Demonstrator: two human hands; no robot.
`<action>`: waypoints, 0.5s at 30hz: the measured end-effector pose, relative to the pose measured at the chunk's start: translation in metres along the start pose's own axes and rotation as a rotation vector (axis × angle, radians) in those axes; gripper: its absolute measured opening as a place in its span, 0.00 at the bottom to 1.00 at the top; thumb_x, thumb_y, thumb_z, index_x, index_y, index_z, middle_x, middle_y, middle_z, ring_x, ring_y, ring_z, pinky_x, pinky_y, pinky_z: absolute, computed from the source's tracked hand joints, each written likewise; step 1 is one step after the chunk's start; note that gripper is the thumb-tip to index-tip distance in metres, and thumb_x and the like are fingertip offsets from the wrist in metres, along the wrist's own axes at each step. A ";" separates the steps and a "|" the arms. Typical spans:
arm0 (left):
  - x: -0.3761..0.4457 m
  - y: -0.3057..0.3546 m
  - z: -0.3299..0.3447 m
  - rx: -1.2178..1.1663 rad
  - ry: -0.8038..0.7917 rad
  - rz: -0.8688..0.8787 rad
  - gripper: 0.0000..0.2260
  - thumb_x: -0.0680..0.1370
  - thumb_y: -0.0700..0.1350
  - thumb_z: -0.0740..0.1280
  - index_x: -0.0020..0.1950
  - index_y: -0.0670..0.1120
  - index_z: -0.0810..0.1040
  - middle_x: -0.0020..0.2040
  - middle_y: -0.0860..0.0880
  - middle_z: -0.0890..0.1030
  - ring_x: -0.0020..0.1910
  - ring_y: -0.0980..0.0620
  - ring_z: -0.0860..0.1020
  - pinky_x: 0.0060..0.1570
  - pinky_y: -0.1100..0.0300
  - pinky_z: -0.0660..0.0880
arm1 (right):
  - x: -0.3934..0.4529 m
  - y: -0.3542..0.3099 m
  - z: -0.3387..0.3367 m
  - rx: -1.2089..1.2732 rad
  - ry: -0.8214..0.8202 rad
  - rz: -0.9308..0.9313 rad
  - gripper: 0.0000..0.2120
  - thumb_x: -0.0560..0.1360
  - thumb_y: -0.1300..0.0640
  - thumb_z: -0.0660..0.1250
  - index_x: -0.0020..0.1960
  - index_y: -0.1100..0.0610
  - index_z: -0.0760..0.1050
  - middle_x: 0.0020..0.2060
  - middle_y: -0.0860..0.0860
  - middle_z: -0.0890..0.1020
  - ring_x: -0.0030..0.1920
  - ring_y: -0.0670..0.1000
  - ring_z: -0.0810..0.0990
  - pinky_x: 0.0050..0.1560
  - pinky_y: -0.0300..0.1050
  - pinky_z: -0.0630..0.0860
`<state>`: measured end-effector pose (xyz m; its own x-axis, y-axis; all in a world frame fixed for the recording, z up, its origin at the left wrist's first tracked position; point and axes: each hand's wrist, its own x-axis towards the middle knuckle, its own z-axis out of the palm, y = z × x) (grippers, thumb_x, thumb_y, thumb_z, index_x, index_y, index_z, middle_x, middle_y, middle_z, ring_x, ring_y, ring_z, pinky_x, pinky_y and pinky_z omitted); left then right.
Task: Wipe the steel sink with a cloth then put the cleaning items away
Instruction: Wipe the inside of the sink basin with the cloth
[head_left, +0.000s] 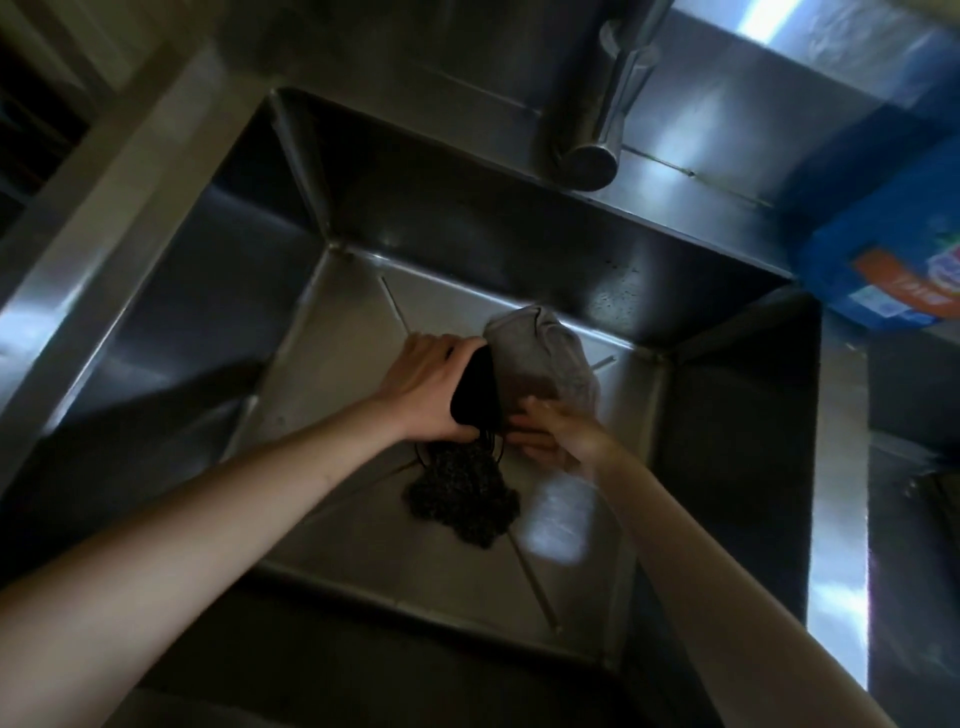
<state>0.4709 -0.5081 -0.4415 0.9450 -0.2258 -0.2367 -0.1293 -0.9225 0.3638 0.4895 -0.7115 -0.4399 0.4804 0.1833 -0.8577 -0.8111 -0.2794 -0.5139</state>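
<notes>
— Nearest? 
— Dark scrubber (460, 506) on sink (332, 332) floor, just below both hands. 
— Fingers? 
— Left hand (428, 387) wrapped round black object (475, 387); right hand (553, 431) blurred, grip unclear. 
— Beyond? 
— Grey cloth (545, 348) past fingertips; faucet (597, 119) farther.

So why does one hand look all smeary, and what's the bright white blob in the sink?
Head view: the right hand is motion-blurred, while the left hand gripping the dark scrubber looks sharper. The white blob is glare on the steel sink floor; more glare streaks the rim by the faucet. The near edge lies in deep shadow, and the wide lens bends straight edges.
</notes>
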 end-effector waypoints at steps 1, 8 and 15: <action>0.000 0.007 0.001 -0.004 -0.001 0.020 0.47 0.57 0.63 0.73 0.71 0.48 0.61 0.63 0.44 0.73 0.59 0.40 0.72 0.63 0.50 0.66 | -0.003 0.001 0.000 0.016 -0.035 0.002 0.05 0.79 0.53 0.62 0.53 0.51 0.73 0.45 0.48 0.81 0.37 0.44 0.83 0.37 0.36 0.79; 0.002 0.038 0.019 -0.024 -0.019 0.154 0.50 0.58 0.66 0.72 0.74 0.48 0.57 0.67 0.44 0.70 0.64 0.41 0.70 0.65 0.49 0.65 | -0.025 0.014 -0.013 -0.028 0.070 -0.052 0.10 0.73 0.69 0.68 0.50 0.56 0.75 0.41 0.50 0.80 0.39 0.46 0.79 0.32 0.34 0.78; 0.013 0.038 0.023 0.031 -0.160 0.064 0.55 0.61 0.69 0.71 0.77 0.53 0.45 0.76 0.46 0.56 0.73 0.44 0.57 0.71 0.44 0.53 | -0.046 0.036 -0.046 -0.103 0.243 0.086 0.15 0.73 0.75 0.64 0.58 0.67 0.74 0.55 0.63 0.77 0.51 0.59 0.79 0.53 0.48 0.77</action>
<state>0.4717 -0.5536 -0.4512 0.8748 -0.3293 -0.3553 -0.1993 -0.9131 0.3556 0.4534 -0.7739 -0.4194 0.4875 -0.0733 -0.8700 -0.8200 -0.3807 -0.4274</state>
